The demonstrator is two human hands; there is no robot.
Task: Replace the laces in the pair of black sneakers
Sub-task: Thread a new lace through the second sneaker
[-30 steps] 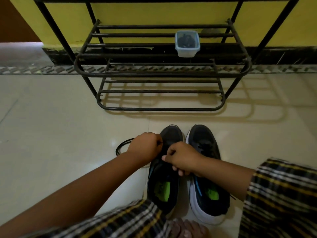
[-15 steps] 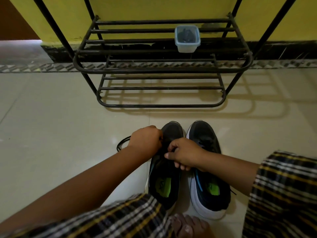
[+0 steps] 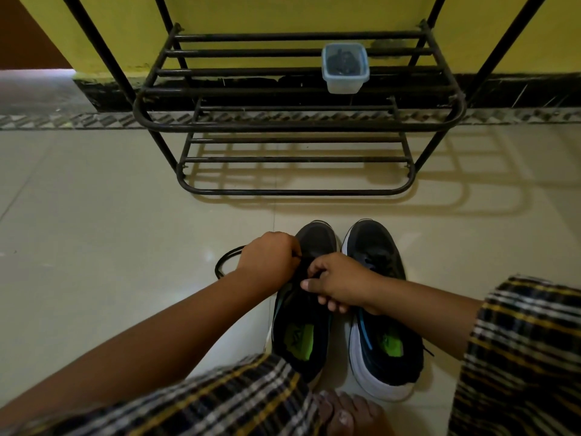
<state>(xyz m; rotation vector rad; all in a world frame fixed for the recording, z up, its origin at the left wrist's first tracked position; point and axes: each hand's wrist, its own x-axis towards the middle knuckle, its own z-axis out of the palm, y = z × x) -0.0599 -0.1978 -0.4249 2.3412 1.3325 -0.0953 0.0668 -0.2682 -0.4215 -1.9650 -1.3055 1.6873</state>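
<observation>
A black lace loops slack on the floor, apparently feeding your left hand, curled and seemingly pinching it over the left sneaker. Your right hand, fingers curled, works the same eyelets; its grip is hidden. The right sneaker stands alongside, apparently laced.

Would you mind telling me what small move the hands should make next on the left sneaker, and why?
Probably draw the lace further through: both the left hand and right hand pinch at the left sneaker, and a slack loop lies on the floor.
</observation>
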